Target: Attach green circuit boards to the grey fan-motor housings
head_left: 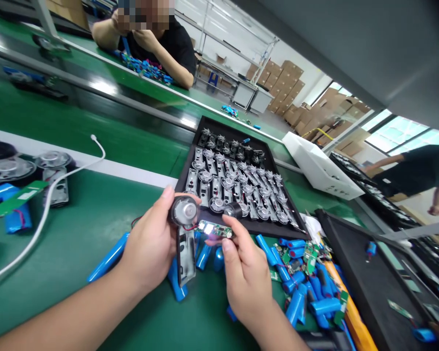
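My left hand (149, 241) is closed on a speaker housing (186, 253), a grey plastic strip with a round speaker at its top. Between the thumb and fingers of my right hand (247, 273) is a small green circuit board (219, 229), with a bright light glowing on it. Red wire shows between the speaker and the board. A blue battery cell (109, 257) lies behind my left wrist, and more blue cells show beneath both hands. Right of my right hand spreads a pile of blue battery cells (296, 278) with circuit boards among them.
Ahead stands a black tray (300, 226) of speaker housings in rows. A white cable (46, 209) crosses the left side near more speaker parts (12, 168). Another black tray (351, 248) lies at right. A co-worker (175, 48) sits across the line; another person (413, 170) is at far right.
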Tool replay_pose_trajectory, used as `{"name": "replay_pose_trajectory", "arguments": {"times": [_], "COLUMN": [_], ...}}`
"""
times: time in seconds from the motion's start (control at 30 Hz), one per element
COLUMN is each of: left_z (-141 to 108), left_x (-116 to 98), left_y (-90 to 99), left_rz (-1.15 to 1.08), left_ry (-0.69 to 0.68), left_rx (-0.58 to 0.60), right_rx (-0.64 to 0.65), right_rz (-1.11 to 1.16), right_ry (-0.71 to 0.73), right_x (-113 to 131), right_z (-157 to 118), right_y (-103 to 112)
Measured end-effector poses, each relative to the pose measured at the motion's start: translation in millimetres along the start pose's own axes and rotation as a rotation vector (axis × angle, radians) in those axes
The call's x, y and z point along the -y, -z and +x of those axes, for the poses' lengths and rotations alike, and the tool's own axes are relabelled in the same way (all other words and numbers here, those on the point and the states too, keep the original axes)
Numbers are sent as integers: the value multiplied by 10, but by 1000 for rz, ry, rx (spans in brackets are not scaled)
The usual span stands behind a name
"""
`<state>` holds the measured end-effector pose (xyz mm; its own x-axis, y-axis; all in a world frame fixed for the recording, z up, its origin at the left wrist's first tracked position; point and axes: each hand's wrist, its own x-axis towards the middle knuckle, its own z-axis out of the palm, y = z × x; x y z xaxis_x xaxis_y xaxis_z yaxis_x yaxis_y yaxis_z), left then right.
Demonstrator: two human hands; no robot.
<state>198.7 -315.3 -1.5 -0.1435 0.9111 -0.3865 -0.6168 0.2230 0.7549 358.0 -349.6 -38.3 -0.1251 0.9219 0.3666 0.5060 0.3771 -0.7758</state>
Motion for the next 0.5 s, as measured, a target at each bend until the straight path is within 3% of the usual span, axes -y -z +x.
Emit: {"name": "replay_pose_trajectory", "arguments": {"times": [0.3, 0.5], "left_z": [-10, 15], "left_x": [-14, 17], "left_y": [-27, 6], "left_rz": [-16, -27], "left_ry": [-28, -22], "left_rx": [-67, -27], "right_rx": [39, 60], "right_rz": [-78, -100], "right_ry": [99, 150], "right_x": [64, 55], "right_z": [62, 69], "right_y": [85, 98]}}
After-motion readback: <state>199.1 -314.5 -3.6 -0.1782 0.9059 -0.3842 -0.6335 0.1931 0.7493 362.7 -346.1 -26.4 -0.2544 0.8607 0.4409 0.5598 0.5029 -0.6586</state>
